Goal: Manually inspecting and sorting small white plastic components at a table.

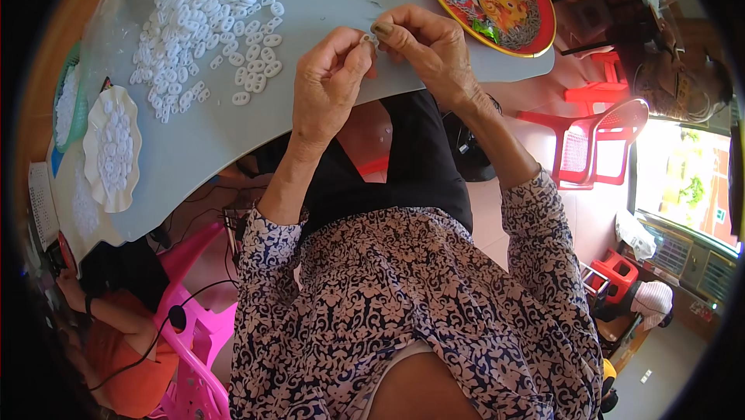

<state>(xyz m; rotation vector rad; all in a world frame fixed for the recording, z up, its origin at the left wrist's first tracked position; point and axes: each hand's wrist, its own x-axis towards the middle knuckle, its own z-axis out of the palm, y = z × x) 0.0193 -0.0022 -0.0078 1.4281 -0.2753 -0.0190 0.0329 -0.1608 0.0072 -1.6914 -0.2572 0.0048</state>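
Observation:
Close together over the table's near edge, my two hands meet with fingertips almost touching. Thumb and finger of my left hand pinch a small white plastic piece. My right hand is closed in a pinch right beside it; what it grips is too small to make out. Left of my hands, a big heap of white oval two-hole plastic pieces spreads over the grey table. To the right lies a round red tray with a gold rim, covered with small grey slender pieces and a green wrapper.
A cream scalloped dish of white pieces and a green basket stand at the table's left end. Below them a person in orange sits near a pink chair. Red plastic chairs stand on the floor at right.

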